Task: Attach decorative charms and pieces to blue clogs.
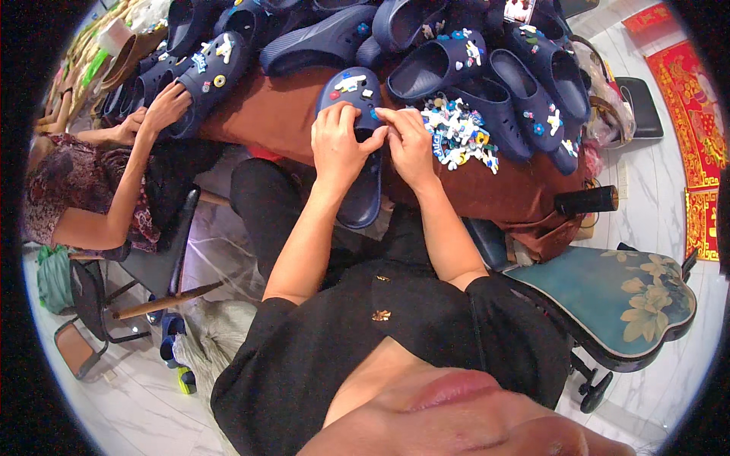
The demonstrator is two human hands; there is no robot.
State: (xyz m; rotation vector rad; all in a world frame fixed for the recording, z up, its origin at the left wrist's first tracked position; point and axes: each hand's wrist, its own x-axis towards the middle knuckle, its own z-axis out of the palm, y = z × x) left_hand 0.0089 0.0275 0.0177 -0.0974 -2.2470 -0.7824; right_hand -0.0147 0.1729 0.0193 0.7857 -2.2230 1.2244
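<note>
Both hands are working on one navy clog [357, 144] lying at the near edge of the brown table [281, 114], its heel hanging over toward the person's lap. The left hand [337, 146] is gripping the clog's upper, fingers curled around its side. The right hand [411, 148] is pinching with thumb and forefinger pressed together right at the strap; whatever is between those fingertips is too small to make out. Charms [352, 82] are already sitting on the clog's toe. Just beside the right hand, a pile of charms [460, 133] is lying on the table. Behind, more navy clogs [487, 68] are heaped up. Off to the left, a co-worker's hand [166, 105] is resting on another clog [209, 76].
</note>
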